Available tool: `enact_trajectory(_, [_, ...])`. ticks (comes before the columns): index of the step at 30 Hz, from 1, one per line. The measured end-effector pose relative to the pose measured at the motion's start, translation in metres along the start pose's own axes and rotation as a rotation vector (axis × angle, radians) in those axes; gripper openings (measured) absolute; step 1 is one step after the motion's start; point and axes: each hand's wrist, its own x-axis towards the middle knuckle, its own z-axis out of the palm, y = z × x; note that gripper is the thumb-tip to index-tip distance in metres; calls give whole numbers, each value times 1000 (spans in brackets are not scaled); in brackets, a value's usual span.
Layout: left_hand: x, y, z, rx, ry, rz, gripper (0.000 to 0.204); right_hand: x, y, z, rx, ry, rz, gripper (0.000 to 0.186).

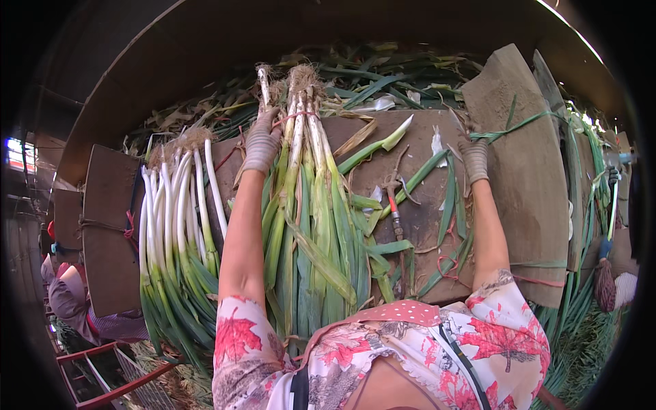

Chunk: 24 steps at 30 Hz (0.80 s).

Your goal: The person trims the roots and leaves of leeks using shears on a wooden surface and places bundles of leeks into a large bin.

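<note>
My gloved left hand (262, 143) grips the root end of a long onion stalk, beside a bundle of long green onions (311, 205) bound with a red tie near its roots. My gloved right hand (473, 150) is at the board's right, fingers curled by a green leaf strip (512, 126); what they hold is unclear. Between my hands, a thin metal tool with a hose (395, 205) lies on the worn brown board (427, 225) among loose leaves. Trimmed white-stemmed onions (171, 219) lie to the left of my left arm.
Cut leaves (369, 78) are heaped behind the board. Upright panels (512, 205) stand at right, another (109, 232) at left. A co-worker (72, 294) is at far left; another person's gloved hand (613, 176) shows at far right. A red metal rack (96, 362) sits low left.
</note>
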Motion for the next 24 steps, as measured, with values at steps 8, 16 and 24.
enact_trajectory(8, [20,-84,43,-33,-233,-401,30,-88,-79,254,-180,-889,56,21])
enact_trajectory(16, [9,-79,47,-205,-36,-395,29,-52,-69,348,-218,-689,5,30])
enact_trajectory(24, [-23,-10,-230,-648,281,-211,19,-160,-131,108,302,-780,164,12])
